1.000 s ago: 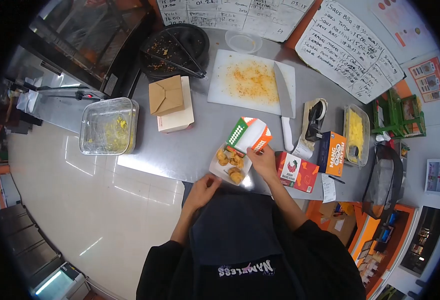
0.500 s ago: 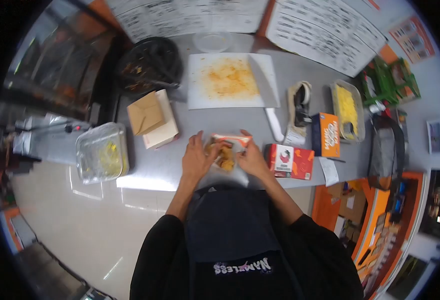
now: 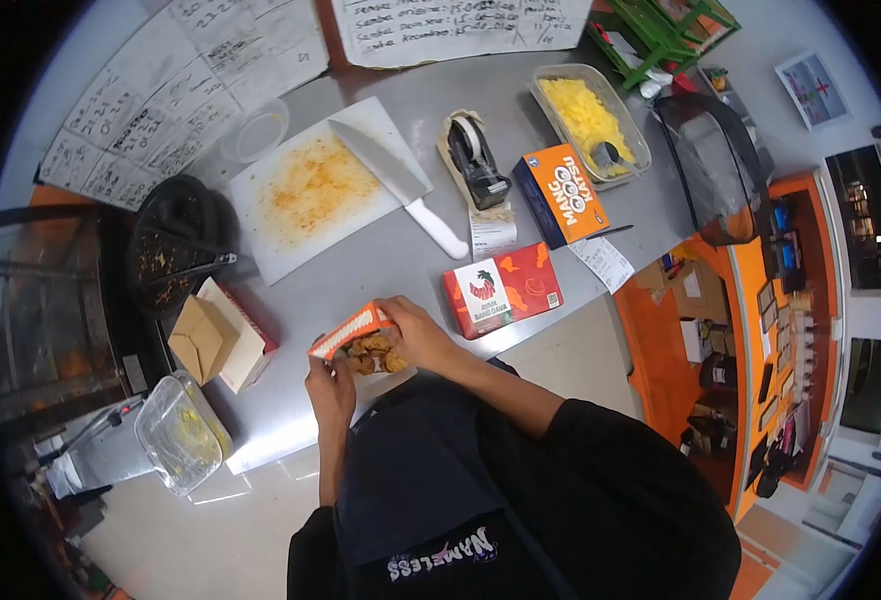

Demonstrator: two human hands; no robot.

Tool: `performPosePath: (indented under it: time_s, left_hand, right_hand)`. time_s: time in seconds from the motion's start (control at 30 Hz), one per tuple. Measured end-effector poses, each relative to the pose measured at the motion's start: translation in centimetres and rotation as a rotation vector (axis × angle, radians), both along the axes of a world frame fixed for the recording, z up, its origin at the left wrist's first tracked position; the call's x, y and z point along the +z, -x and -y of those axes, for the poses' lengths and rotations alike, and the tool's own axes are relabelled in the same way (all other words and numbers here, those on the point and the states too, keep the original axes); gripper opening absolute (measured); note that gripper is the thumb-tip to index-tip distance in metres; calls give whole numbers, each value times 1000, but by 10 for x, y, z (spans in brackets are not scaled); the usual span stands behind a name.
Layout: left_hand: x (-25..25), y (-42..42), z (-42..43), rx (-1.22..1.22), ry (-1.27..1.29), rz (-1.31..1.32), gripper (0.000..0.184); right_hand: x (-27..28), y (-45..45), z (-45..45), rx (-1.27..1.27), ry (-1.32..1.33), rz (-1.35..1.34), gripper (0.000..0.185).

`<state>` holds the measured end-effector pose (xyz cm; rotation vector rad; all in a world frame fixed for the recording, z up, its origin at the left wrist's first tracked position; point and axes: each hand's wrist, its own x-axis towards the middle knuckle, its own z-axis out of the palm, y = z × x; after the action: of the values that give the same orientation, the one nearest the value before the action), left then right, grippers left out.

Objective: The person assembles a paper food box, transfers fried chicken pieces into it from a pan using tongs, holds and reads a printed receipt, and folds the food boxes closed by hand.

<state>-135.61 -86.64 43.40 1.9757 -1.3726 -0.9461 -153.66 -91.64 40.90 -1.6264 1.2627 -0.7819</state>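
Observation:
An opened takeaway box point(image 3: 345, 331) with an orange-edged lid flap is between my hands, near the counter's front edge. Browned fried pieces point(image 3: 372, 356) lie inside it; the lower part of the box is partly hidden by my hands and apron. My left hand point(image 3: 331, 392) is closed on the box's left side, thumb and fingers at the flap's corner. On the opposite side, my right hand point(image 3: 415, 332) grips the right corner of the flap. A closed red printed box point(image 3: 503, 290) stands just right of my right hand.
Behind my hands, a large knife point(image 3: 385, 170) lies across a stained white cutting board point(image 3: 270, 262). Further right are a tape dispenser point(image 3: 477, 160), an orange box point(image 3: 563, 195) and a tub of yellow shreds point(image 3: 625, 130). Cardboard boxes point(image 3: 203, 338) and a clear container point(image 3: 182, 435) stand left.
My view has turned right, so the counter looks tilted. My left hand has moved from over the food to the box's side, and the orange flap shows more fully.

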Motion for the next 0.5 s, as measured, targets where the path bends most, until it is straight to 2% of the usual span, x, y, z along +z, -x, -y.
performPosePath:
  time_s: [0.03,0.1,0.2,0.33,0.37,0.4,0.5]
  left_hand:
    - [-5,-4,-3,5,-97,21,38]
    - [-30,-15,-15,-8,1,-47,38]
    - [-26,-5,-24,-11,141,-68,40]
    - [-50,-10,-38,41,183,-223,46]
    - [-58,-13,-42,70,182,-273,48]
    - [-55,-15,-43,1,180,-192,50]
    - [-48,-25,-47,-185,154,0,56]
  right_hand:
    - [-4,3,0,9,33,30,45]
    - [-13,10,-2,7,99,76,44]
    - [-10,18,-5,13,98,85,45]
    - [-34,25,-13,69,125,181,42]
    - [-34,26,-16,55,-19,345,35]
    - [-30,27,-17,23,-160,509,30]
    - [-21,30,-21,4,-313,596,34]
